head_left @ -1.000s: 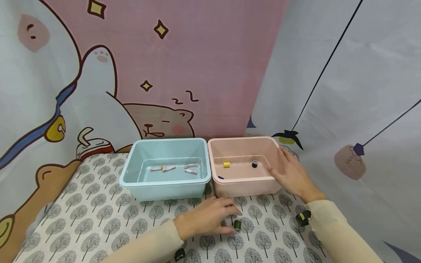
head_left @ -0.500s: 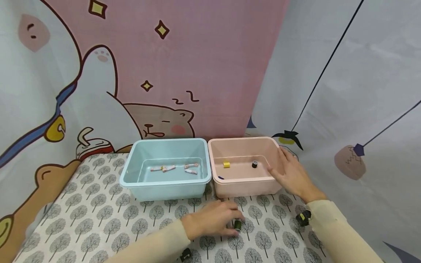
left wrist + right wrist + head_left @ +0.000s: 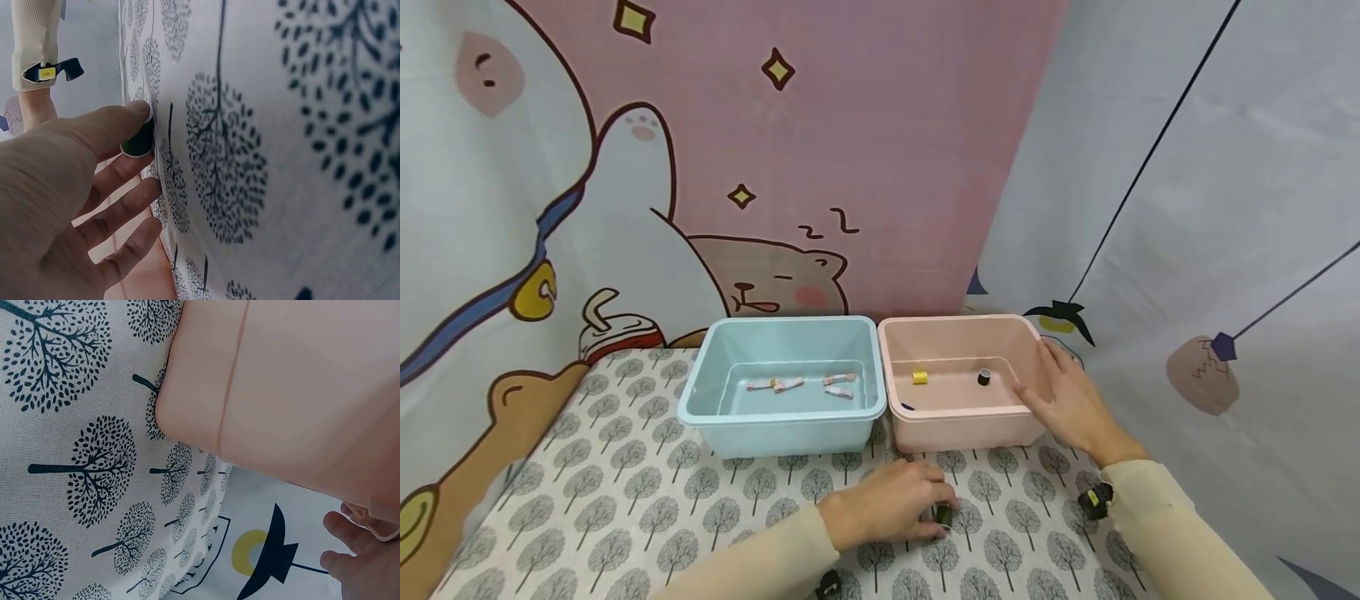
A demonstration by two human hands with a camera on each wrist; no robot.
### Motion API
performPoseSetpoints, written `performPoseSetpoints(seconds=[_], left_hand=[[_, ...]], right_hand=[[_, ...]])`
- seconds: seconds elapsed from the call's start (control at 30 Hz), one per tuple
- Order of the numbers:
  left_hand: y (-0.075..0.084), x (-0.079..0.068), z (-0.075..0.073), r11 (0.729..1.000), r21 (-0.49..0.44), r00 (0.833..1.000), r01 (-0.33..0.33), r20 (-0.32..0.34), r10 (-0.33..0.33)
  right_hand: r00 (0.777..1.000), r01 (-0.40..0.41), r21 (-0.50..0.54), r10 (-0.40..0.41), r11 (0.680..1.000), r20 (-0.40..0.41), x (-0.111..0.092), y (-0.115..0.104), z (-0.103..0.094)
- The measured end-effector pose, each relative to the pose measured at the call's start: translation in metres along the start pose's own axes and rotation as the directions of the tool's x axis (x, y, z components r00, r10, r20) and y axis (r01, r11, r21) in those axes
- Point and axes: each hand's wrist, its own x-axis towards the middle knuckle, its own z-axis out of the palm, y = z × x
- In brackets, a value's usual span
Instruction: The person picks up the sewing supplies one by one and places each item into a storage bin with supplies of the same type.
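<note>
My left hand [image 3: 895, 503] is low over the cloth in front of the bins. Its thumb and index finger pinch the two ends of a dark green thread spool [image 3: 138, 140], which is against the tablecloth; the other fingers are spread apart. At the right side of the pink bin [image 3: 973, 429], my right hand [image 3: 1075, 404] holds the rim, thumb inside and fingers outside. Within that bin lie a yellow spool [image 3: 920, 377] and a black spool [image 3: 984, 377]. A dark blue piece [image 3: 907, 407] there is mostly hidden by the front wall.
A light blue bin [image 3: 786, 433] stands against the pink one on its left. Several small whitish strips [image 3: 788, 384] with coloured marks lie on its floor. The tree-print tablecloth [image 3: 647, 500] covers the table, and a printed curtain [image 3: 895, 167] hangs close behind the bins.
My left hand has moved slightly right and its thumb and index finger have closed on the green spool. The right hand keeps its place on the bin. The head view has shifted slightly.
</note>
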Motion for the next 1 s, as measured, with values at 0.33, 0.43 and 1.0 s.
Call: performPoseSetpoints(seconds=[0.33, 0.43, 1.0], left_hand=[[-0.001, -0.002, -0.006, 1.000, -0.007, 1.000, -0.001, 0.013, 0.001], [-0.001, -0.003, -0.006, 1.000, -0.006, 1.000, -0.003, 0.009, 0.003], [-0.001, 0.002, -0.027, 1.000, -0.006, 0.999, 0.030, -0.028, -0.030]], right_hand=[[1.000, -0.013, 0.002, 0.013, 1.000, 0.023, 0.004, -0.002, 0.003], [1.000, -0.012, 0.002, 0.012, 1.000, 0.016, 0.005, -0.001, 0.004], [1.000, -0.010, 0.018, 0.010, 1.000, 0.007, -0.002, 0.000, -0.001]])
